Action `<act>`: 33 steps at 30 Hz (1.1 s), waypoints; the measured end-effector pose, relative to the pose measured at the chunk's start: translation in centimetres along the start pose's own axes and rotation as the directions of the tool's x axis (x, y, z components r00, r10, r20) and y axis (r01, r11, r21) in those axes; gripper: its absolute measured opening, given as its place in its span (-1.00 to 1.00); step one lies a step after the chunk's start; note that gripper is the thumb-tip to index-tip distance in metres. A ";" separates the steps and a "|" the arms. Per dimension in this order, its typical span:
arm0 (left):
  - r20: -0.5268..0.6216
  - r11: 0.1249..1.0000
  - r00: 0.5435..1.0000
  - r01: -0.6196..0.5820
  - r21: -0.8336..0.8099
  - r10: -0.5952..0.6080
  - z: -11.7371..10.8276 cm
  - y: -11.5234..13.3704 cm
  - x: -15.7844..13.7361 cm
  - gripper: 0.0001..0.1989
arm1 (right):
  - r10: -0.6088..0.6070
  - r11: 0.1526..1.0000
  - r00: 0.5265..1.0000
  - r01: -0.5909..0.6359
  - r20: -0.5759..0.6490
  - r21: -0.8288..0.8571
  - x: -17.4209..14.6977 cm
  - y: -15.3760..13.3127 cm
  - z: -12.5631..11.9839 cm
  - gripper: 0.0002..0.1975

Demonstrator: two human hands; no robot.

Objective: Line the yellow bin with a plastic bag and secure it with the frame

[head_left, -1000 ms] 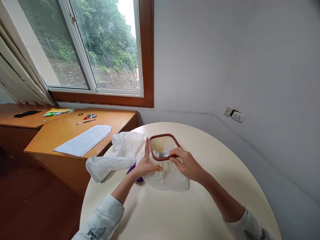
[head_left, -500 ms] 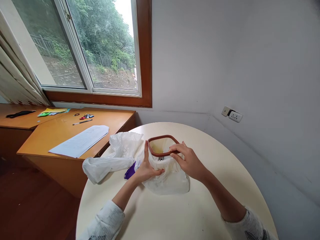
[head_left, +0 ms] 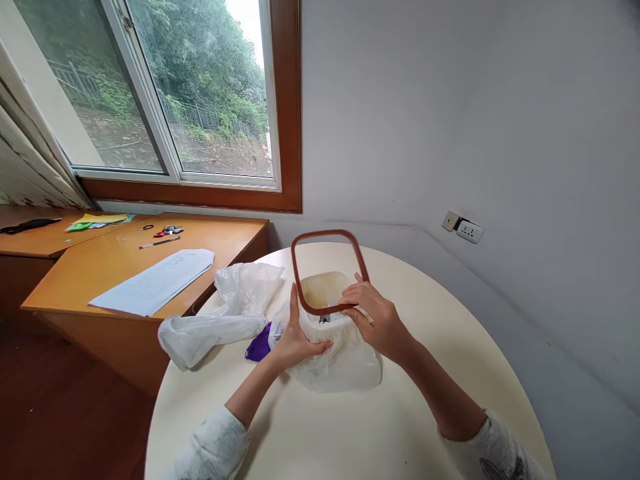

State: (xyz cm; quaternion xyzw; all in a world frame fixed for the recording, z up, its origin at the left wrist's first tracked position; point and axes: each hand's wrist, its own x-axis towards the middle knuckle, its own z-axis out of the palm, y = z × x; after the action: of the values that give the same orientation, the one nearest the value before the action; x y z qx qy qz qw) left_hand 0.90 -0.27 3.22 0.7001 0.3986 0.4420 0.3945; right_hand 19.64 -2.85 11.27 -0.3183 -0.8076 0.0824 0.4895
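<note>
A small trash can [head_left: 320, 291] stands on the round table, lined with a whitish plastic bag [head_left: 345, 367] that is folded over its outside. My left hand [head_left: 293, 343] grips the near left side of the can through the bag, thumb across the front and a finger pointing up. Pinched in my right hand [head_left: 375, 317] is the near right part of a brown rounded-square rim ring [head_left: 325, 233]. The ring is tilted up, its far side raised well off the can's mouth and its near edge low by the front. Something small and dark shows under that edge, too small to name.
Left of the can lie a crumpled clear plastic bag [head_left: 250, 283], a rolled plastic bag [head_left: 205, 337] and a purple piece [head_left: 259, 343] on the white round table [head_left: 340, 440]. A wooden desk [head_left: 235, 233] with papers [head_left: 155, 280] adjoins at left; a wall stands behind.
The ring's far side has swung up and away from the can's mouth in my right hand. My left hand stays on the can. The view has shifted slightly.
</note>
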 end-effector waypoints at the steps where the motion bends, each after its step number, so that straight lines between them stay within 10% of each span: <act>1: 0.004 1.000 1.000 -0.001 -0.004 0.001 0.0 -0.1 0.0 0.26 | -0.035 0.999 0.999 0.033 -0.039 -0.040 -0.2 0.3 -0.1 -0.83; 9: 0.016 0.999 0.999 0.039 0.013 -0.039 0.0 -0.3 0.3 0.24 | 0.037 0.879 0.889 -0.247 -0.457 -0.409 -4.4 6.9 -5.0 -0.83; 20: -0.021 0.996 0.998 0.060 0.063 -0.058 0.3 -0.4 0.3 0.20 | 0.376 0.757 0.898 -0.440 -0.230 -0.484 -17.4 13.1 -8.3 -0.77; 33: 0.097 0.987 0.991 0.107 -0.116 -0.096 0.0 0.3 1.0 0.21 | 0.609 0.673 0.786 -0.583 -0.106 -0.455 -20.6 12.5 -9.6 -0.74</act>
State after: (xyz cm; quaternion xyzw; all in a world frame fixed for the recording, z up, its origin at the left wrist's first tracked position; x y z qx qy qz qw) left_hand 1.29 0.48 3.83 0.6731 0.3877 0.4123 0.4761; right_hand 39.67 -6.97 -4.65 -0.6691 -0.6677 0.0507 0.3223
